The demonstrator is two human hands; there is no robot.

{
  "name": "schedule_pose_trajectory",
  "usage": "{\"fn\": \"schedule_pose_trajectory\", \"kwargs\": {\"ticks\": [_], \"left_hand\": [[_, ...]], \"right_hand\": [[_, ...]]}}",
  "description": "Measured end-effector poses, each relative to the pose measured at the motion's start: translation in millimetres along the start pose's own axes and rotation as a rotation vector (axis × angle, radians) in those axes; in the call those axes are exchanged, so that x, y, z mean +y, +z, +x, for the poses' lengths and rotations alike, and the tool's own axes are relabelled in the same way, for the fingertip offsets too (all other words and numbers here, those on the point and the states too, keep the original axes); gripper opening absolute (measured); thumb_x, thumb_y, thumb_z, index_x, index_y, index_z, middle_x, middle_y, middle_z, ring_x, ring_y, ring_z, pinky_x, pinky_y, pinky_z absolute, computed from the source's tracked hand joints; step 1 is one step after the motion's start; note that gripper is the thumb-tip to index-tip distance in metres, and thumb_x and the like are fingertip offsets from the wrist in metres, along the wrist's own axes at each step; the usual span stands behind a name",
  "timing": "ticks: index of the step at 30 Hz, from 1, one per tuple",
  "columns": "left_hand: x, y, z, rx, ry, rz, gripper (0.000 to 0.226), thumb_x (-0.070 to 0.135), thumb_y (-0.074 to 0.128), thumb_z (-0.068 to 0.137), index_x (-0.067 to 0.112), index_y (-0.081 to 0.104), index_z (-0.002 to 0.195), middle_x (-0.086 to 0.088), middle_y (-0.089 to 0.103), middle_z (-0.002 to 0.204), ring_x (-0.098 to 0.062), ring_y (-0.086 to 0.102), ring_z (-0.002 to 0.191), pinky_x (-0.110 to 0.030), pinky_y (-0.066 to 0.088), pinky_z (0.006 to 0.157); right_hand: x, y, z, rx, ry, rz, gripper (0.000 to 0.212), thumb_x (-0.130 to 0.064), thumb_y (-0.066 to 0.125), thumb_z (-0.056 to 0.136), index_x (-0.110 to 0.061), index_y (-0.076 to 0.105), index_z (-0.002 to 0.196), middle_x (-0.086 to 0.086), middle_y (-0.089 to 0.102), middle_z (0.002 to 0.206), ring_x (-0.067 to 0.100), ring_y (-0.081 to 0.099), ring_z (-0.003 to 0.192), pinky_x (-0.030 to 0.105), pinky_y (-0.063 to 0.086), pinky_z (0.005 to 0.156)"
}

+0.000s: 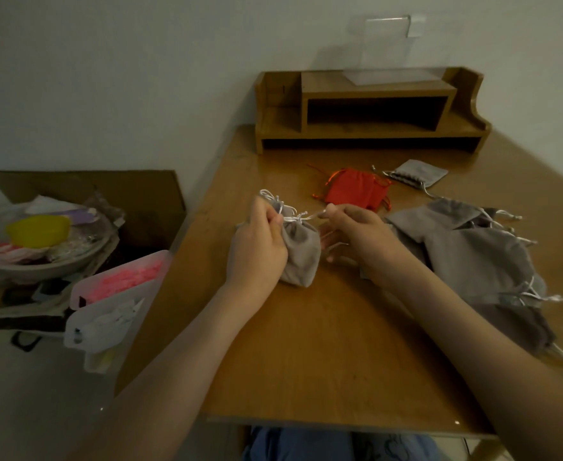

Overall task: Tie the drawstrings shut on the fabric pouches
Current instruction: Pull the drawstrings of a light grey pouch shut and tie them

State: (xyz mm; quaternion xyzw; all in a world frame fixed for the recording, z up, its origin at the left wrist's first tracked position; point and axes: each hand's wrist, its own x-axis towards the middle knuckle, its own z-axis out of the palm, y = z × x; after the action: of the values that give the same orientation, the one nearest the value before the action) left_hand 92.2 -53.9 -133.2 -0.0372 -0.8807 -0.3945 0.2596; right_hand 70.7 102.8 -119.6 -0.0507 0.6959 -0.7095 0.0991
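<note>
At the middle of the wooden desk [306,344], your left hand [256,247] grips the grey pouch [301,251] at its neck; your right hand [356,234] pinches its white drawstring [310,216], pulled taut.

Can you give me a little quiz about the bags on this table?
1. True or false: the orange-red fabric pouch lies on the wooden table.
2. What does the right hand pinch? A) the white drawstring of the small grey fabric pouch B) a pencil C) a spoon
3. Fill in: the pile of loose grey fabric pouches lies on the person's ____ side.
Key: 1 true; 2 A; 3 right.
</note>
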Motion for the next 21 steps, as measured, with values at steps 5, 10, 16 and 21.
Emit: {"fn": "schedule_pose_trajectory", "kwargs": {"ticks": [5, 10, 16, 21], "left_hand": [[2.3, -4.1, 3.6, 0.007, -0.103, -0.139, 0.011, 0.022, 0.048, 0.099, 0.014, 0.040, 0.098, 0.010, 0.050, 0.078, -0.003, 0.053, 0.067, -0.014, 0.045, 0.054], [5.2, -8.1, 6.6, -0.199, -0.337, -0.408, 0.034, 0.035, 0.059, 0.091, 0.015, 0.038, 0.109, 0.004, 0.061, 0.095, 0.000, 0.062, 0.072, -0.010, 0.049, 0.056], [-0.5, -8.4, 9.7, -0.031, -0.210, -0.221, 0.026, 0.012, 0.054, 0.096, 0.018, 0.038, 0.116, 0.009, 0.059, 0.078, 0.006, 0.057, 0.064, -0.008, 0.045, 0.055], [-9.1, -10.2, 13.3, 0.107, -0.254, -0.074, 0.036, 0.015, 0.049, 0.098, 0.014, 0.036, 0.132, 0.005, 0.057, 0.076, -0.006, 0.056, 0.065, -0.020, 0.046, 0.054]], "right_hand": [[3.3, 2.8, -3.2, -0.087, 0.015, -0.170, 0.053, -0.019, 0.070, 0.084, -0.024, 0.041, 0.128, 0.005, 0.063, 0.094, 0.010, 0.064, 0.074, 0.023, 0.055, 0.066], [6.1, -2.2, 3.6, 0.081, -0.127, -0.140, 0.057, -0.005, 0.066, 0.086, -0.017, 0.039, 0.136, -0.001, 0.061, 0.083, 0.017, 0.063, 0.083, 0.031, 0.053, 0.076], [6.4, -5.1, 3.4, 0.149, -0.273, -0.547, 0.049, -0.025, 0.059, 0.093, -0.026, 0.037, 0.137, -0.007, 0.063, 0.106, 0.008, 0.060, 0.089, 0.019, 0.049, 0.071], [6.1, -22.9, 5.7, 0.300, -0.215, -1.267, 0.045, -0.018, 0.046, 0.094, -0.016, 0.039, 0.138, 0.008, 0.044, 0.138, 0.029, 0.036, 0.125, 0.041, 0.029, 0.101]]}}
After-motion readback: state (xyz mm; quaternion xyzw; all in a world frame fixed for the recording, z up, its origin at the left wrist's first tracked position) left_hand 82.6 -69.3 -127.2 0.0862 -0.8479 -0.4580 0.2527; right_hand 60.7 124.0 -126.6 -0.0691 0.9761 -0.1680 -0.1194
